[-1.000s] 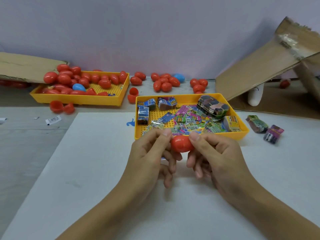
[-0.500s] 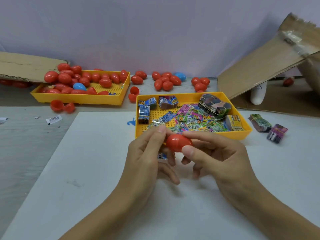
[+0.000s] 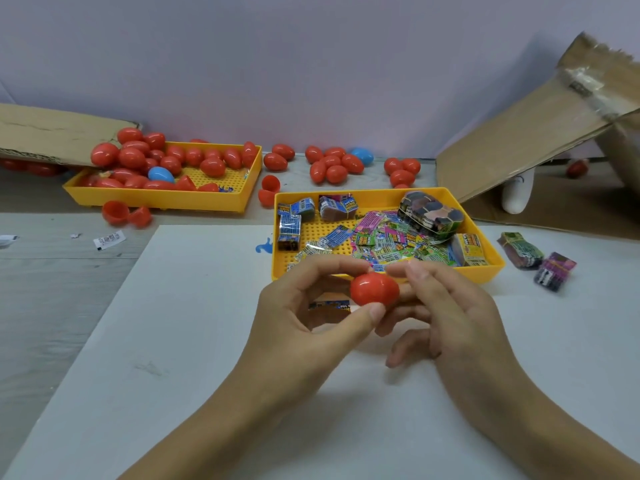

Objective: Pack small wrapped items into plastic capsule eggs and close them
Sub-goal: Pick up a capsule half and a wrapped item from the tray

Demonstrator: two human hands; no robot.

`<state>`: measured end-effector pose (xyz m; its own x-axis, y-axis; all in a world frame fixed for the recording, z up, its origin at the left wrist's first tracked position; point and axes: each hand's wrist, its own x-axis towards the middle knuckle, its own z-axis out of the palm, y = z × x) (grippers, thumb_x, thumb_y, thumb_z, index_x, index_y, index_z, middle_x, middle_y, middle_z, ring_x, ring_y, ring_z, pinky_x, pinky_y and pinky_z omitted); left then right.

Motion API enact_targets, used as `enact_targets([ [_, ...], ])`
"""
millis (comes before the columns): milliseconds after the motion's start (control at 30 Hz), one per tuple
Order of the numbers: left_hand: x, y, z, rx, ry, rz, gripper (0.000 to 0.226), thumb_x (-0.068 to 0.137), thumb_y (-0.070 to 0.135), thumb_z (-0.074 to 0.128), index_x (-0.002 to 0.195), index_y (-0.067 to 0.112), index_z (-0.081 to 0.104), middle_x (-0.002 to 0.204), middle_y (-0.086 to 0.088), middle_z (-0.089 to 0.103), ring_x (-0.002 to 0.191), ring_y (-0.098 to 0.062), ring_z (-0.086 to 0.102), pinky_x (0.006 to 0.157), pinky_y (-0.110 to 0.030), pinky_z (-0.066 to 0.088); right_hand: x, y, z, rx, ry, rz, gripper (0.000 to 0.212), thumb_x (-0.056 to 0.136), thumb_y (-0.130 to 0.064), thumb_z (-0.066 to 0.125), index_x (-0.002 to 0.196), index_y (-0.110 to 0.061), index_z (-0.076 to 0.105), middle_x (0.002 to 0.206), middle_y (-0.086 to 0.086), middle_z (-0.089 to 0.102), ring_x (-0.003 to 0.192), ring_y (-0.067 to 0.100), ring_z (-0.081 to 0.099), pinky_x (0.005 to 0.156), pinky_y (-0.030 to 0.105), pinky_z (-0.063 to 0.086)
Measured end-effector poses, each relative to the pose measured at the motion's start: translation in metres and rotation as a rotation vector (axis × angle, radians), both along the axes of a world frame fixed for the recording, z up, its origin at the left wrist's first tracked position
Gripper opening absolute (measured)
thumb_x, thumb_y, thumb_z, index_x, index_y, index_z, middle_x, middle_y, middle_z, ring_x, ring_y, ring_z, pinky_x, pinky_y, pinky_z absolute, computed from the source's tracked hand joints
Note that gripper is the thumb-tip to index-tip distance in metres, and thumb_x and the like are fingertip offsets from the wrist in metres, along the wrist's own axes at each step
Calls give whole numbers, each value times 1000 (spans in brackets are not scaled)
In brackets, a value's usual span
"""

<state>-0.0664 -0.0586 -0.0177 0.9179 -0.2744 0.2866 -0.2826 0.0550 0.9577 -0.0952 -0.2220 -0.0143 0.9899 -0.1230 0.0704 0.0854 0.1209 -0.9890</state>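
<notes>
Pinching red egg (image 3: 374, 289), both hands (image 3: 377, 317) hover just before tray rim (image 3: 280, 237).

text: none legible | wrapped items (image 3: 388, 242): print too blurred

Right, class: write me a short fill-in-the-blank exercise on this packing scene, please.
1. Both hands hold a ___ egg.
2. The tray beyond the hands holds small wrapped ___.
3. Among the red eggs in the far tray lies one ___ egg.

Missing words: red; items; blue
</notes>
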Motion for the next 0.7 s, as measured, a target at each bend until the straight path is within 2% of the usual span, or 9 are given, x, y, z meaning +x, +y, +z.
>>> enact_targets([
  [67,0,0,0,52,-51,-11,31,75,13,78,102,27,71,101,3,73,96,-22,71,76,-26,57,0,1,1,-19,-1,14,32,86,-45,63,86,-15,74,68,15,67,52,22,62,39,30,49],
  [200,-1,-1,-1,50,-107,-23,33,80,2,70,105,22,70,108,2,70,102,-21,70,77,-30,59,-2,1,2,4,-63,-14,19,78,-33,71,86,-16,74,68,15,70,49,21,63,41,28,51],
  [267,-2,-1,0,11,-20,21,27,81,5,66,101,24,71,98,0,73,89,-21,73,69,-33,61,-3,0,1,6,-78,-16,21,74,-30,73,92,-18,74,76,14,73,56,23,67,45,28,53],
  [367,-3,0,3,-30,123,94,3,87,25,70,88,22,70,73,-6,69,52,-23,65,42,-33,53,-3,1,-1,-26,-90,-7,39,70,-22,86,105,-22,71,87,10,75,70,23,71,50,29,55],
  [433,-4,-1,6,-41,187,98,25,91,40,60,83,18,68,61,-9,61,40,-25,56,35,-29,46,-2,1,-4,-63,-108,-12,39,70,-17,84,107,-23,72,94,6,75,79,21,70,52,28,55],
  [567,-3,-3,8,-88,318,46,46,92,56,52,80,14,67,57,-13,59,38,-26,54,35,-26,42,-2,2,-7,-129,-146,51,32,73,-11,77,102,-25,74,99,2,75,84,17,69,56,27,55],
  [633,-2,-2,8,-84,311,47,46,89,56,57,78,13,68,56,-14,59,38,-26,55,36,-26,43,-3,3,-7,-150,-147,87,33,74,-9,75,103,-26,74,101,0,75,89,17,70,58,28,56],
  [700,-1,-2,6,-74,289,54,36,86,49,65,74,16,70,56,-13,59,38,-26,55,36,-26,44,-3,2,-7,-156,-143,103,34,76,-8,72,104,-26,74,103,0,75,93,18,70,59,28,57],
])
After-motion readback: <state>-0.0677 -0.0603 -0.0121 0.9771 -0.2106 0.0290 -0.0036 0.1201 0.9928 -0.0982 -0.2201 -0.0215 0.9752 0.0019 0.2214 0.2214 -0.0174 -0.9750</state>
